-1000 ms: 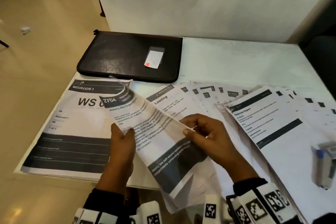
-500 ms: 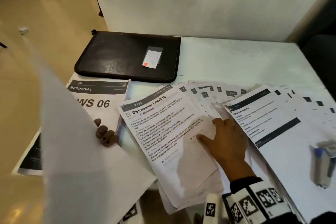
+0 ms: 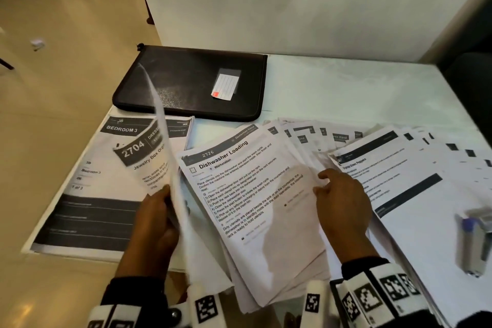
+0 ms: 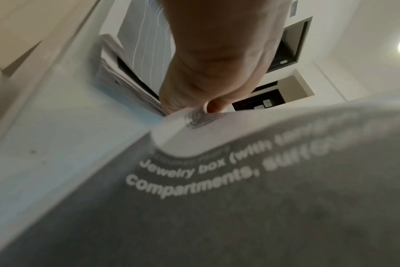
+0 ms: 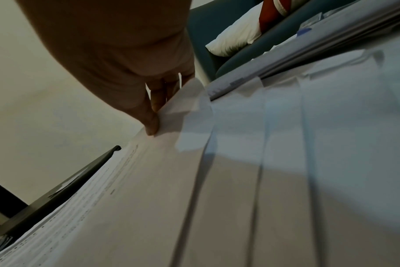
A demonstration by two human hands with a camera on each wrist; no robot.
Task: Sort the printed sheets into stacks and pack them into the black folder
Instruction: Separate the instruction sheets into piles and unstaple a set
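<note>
A white worktop (image 3: 346,88) stands against a pale wall (image 3: 292,2), with a small grey stapler (image 3: 475,242) near its right edge, beige floor (image 3: 53,88) at left.

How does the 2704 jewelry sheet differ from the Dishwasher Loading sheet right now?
The 2704 sheet is lifted and curled, gripped by the left hand; the Dishwasher Loading sheet lies flat atop its pile. The 2704 sheet hangs over the BEDROOM 3 stack; the Dishwasher Loading sheet has the right hand touching its edge. Both are printed sheets with dark header bands.
</note>
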